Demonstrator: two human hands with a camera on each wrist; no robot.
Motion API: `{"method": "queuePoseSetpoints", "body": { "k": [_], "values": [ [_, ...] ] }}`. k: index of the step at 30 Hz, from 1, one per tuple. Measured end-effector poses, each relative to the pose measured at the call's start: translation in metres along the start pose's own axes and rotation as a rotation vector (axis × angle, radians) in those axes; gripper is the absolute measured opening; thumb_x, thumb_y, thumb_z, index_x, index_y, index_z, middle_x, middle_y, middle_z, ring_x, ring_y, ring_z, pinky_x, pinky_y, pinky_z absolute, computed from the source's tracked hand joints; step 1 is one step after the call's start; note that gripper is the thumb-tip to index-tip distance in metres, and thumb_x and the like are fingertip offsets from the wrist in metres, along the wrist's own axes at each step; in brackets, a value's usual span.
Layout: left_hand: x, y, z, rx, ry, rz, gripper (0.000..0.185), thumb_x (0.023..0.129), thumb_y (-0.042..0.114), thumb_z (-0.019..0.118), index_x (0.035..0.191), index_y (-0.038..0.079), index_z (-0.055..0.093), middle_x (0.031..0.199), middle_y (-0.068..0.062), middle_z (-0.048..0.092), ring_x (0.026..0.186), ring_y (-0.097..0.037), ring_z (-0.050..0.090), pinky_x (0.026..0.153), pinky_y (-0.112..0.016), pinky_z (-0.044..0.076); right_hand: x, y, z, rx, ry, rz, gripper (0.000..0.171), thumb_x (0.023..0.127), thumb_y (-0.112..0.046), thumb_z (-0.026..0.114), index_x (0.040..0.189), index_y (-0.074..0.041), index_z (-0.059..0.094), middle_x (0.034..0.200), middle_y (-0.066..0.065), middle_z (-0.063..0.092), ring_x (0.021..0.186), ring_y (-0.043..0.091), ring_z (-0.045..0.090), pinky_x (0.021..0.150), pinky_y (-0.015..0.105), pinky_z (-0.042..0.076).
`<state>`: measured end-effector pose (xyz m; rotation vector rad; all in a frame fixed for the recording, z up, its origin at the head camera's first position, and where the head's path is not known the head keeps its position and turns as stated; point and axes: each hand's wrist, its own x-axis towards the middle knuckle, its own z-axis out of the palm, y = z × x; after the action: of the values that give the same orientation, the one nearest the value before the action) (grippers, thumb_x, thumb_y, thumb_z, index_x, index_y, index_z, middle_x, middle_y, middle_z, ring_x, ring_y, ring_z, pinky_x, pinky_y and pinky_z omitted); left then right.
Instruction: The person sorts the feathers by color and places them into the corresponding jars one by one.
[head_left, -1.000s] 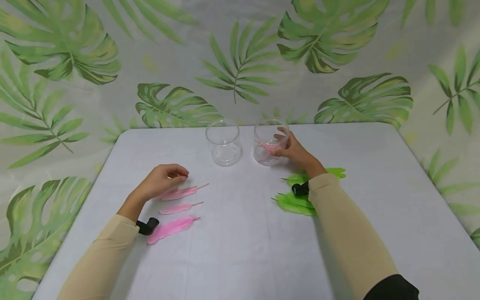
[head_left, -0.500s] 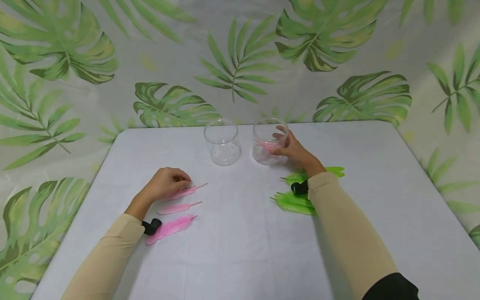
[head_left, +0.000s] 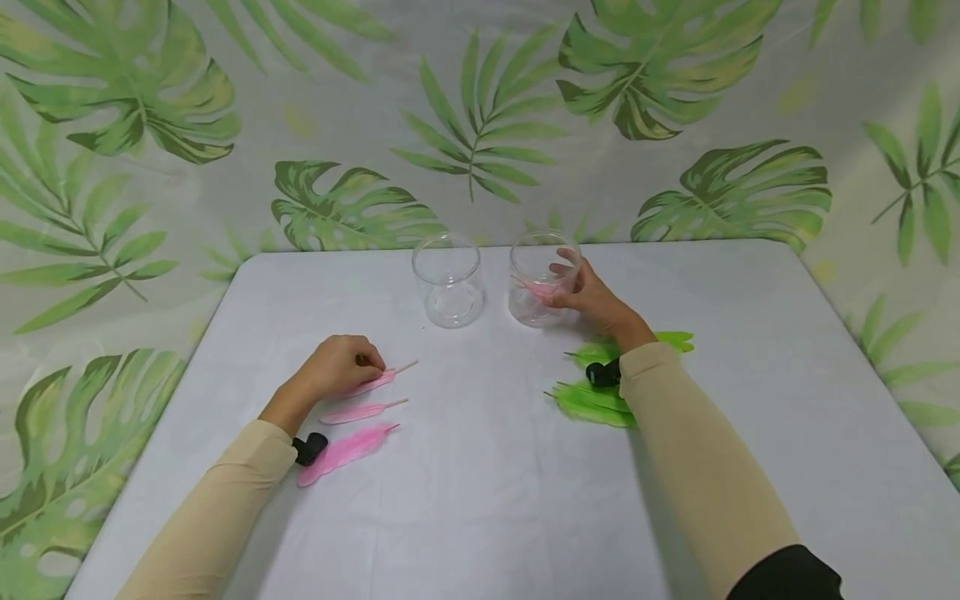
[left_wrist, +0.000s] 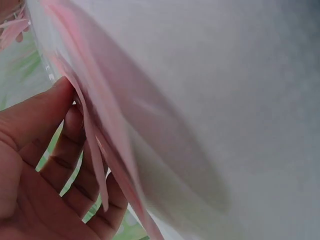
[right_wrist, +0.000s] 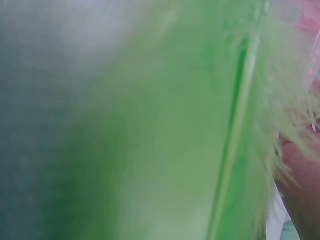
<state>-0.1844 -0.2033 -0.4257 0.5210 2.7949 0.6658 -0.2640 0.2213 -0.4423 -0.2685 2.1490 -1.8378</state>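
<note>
My left hand (head_left: 337,367) pinches the farthest of three pink feathers (head_left: 377,382) on the left side of the table. In the left wrist view, thumb and forefinger meet at this feather's (left_wrist: 87,120) edge. Two more pink feathers, a slim one (head_left: 356,413) and a wide one (head_left: 351,455), lie nearer to me. My right hand (head_left: 600,304) grips the right-hand glass jar (head_left: 525,310) from its right side, thumb in front and fingers behind. Inside that jar shows a pink feather (head_left: 546,289). To its left stands a second glass jar (head_left: 453,296) with nothing inside.
Several green feathers (head_left: 592,406) lie under my right forearm; one of them (right_wrist: 200,130) fills much of the right wrist view. The white-covered table (head_left: 480,500) ends just behind the jars, where a leaf-print cloth (head_left: 510,108) hangs.
My left hand has moved slightly right and down onto the farthest pink feather, and its fingers have closed into a pinch. The right hand stays on its jar.
</note>
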Motion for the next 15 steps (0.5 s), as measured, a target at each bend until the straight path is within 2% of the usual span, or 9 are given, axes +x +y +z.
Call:
{"method": "queuePoseSetpoints", "body": {
  "k": [6,12,15],
  "values": [
    [0.001,0.004,0.001,0.019,-0.004,-0.02,0.005,0.086,0.015,0.072,0.087,0.014,0.076,0.086,-0.002,0.073,0.078,-0.015,0.06,0.074,-0.032,0.049,-0.002,-0.001,0.0,-0.008,-0.005,-0.001,0.095,0.089,-0.005,0.067,0.159,-0.018,0.005,0.166,0.014,0.018,0.154,0.031,0.017,0.125,0.051,0.014],
    [0.0,0.007,0.001,0.078,-0.03,0.01,0.008,0.089,0.013,0.067,0.086,0.01,0.073,0.084,-0.002,0.069,0.076,-0.014,0.059,0.075,-0.034,0.05,-0.007,-0.013,0.001,0.014,-0.023,0.011,0.094,0.088,-0.002,0.066,0.159,-0.014,0.005,0.166,0.018,0.017,0.155,0.032,0.014,0.126,0.052,0.012],
    [-0.002,0.007,-0.001,0.076,-0.042,0.022,0.009,0.091,0.012,0.065,0.086,0.01,0.072,0.084,-0.003,0.067,0.076,-0.014,0.057,0.074,-0.032,0.048,-0.01,-0.019,0.003,0.021,-0.032,0.014,0.095,0.087,-0.001,0.066,0.158,-0.013,0.005,0.165,0.02,0.016,0.155,0.034,0.013,0.126,0.053,0.011]
  ]
}}
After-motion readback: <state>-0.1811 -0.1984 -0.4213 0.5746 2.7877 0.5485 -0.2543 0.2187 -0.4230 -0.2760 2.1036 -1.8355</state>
